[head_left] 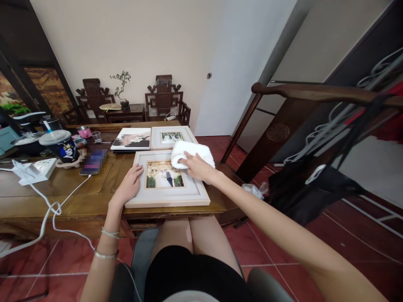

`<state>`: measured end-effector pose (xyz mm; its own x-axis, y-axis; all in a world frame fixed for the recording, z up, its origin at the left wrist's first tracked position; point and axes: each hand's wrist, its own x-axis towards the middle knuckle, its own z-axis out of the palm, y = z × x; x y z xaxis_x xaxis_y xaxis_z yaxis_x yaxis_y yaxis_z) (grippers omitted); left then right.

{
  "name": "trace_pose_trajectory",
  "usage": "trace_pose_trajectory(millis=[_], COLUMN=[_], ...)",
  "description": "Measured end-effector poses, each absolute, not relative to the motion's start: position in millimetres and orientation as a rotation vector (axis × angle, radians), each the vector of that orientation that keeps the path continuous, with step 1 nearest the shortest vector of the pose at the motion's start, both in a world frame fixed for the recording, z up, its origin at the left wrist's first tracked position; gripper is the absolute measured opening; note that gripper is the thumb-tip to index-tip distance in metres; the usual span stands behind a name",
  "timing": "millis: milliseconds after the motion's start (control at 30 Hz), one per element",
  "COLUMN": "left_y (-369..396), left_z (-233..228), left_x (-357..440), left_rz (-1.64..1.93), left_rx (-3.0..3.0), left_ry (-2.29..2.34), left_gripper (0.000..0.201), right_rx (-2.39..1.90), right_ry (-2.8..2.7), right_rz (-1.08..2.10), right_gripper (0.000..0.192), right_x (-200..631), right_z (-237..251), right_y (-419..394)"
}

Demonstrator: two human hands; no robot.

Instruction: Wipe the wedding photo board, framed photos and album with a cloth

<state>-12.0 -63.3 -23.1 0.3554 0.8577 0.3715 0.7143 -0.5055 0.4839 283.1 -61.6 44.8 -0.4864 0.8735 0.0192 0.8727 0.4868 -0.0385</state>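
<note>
From the head camera we look down over our knees at a wooden table (72, 201). Our right hand (197, 166) lies palm down on a white cloth (190, 152), fingers curled loosely over its folds and pressing it onto the upper right corner of the near picture frame (166, 197). The cloth is bunched and covers that corner, spilling a little past the frame's top edge. Our left hand (129, 183) rests flat on the frame's left border, fingers spread and stretched out, gripping nothing, only bearing down on the pale moulding. The frame lies flat at the table's near edge, just in front of us, with a photo under glass in its middle.

Behind it, touching or nearly touching its far edge, lie a second light frame (173, 137) and, to its left, a frameless photo print (131, 139). Farther left on the table we see a phone (93, 161) with a white cable (53, 209) running off the edge, a white power strip (34, 170), and a lidded drink cup (61, 147) with a straw. Two dark carved chairs (163, 98) stand against the far wall, with a small potted plant (122, 86) between them. To our right a dark wooden handrail (315, 92) crosses the view.
</note>
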Motion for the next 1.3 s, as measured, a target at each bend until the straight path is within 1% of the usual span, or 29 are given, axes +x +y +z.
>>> trace_pose_trajectory(millis=[100, 200, 433, 533, 667, 800, 900, 1000, 1100, 1167, 1300], left_y=[-63.1, -63.2, -63.8, -64.7, -64.2, -62.4, -62.1, -62.1, -62.1, -62.4, -63.7], left_z=[-22.3, -21.2, -21.3, -20.7, -21.1, -23.0, -23.4, -22.5, -20.7, -19.4, -18.0], left_x=[-11.5, -11.0, -10.5, -10.6, -11.7, -13.2, -13.5, -13.3, -12.8, -12.3, -11.1], left_rz=[0.866, 0.858, 0.858, 0.849, 0.86, 0.861, 0.863, 0.866, 0.857, 0.848, 0.835], left_rx=[2.387, 2.389, 2.384, 2.384, 2.394, 2.404, 2.396, 2.388, 2.391, 2.396, 2.403], left_ry=[1.416, 1.416, 1.425, 1.415, 1.41, 1.4, 1.407, 1.414, 1.419, 1.42, 1.432], left_gripper=[0.051, 0.051, 0.051, 0.051, 0.051, 0.051, 0.051, 0.051, 0.051, 0.051, 0.052], right_rx=[-1.537, -1.527, -1.494, -1.496, -1.494, -1.511, -1.51, -1.549, -1.526, -1.508, -1.495], right_ry=[-2.725, -2.793, -3.039, -3.039, -3.008, -2.858, -2.732, -2.664, -2.694, -2.76, -2.98], right_rz=[0.007, 0.058, 0.455, 0.514, 0.447, 0.173, 0.075, -0.033, -0.137, -0.128, 0.11], right_gripper=[0.056, 0.056, 0.065, 0.063, 0.065, 0.063, 0.06, 0.058, 0.056, 0.057, 0.059], right_x=[281.2, 279.8, 282.3, 280.8, 277.8, 278.5, 277.7, 272.2, 265.6, 263.2, 263.6], right_z=[44.8, 54.9, 97.3, 105.9, 93.3, 65.9, 51.0, 43.3, 41.1, 45.2, 71.2], right_y=[-63.9, -88.8, -165.3, -177.4, -156.8, -104.2, -64.4, -43.1, -46.5, -60.8, -107.8])
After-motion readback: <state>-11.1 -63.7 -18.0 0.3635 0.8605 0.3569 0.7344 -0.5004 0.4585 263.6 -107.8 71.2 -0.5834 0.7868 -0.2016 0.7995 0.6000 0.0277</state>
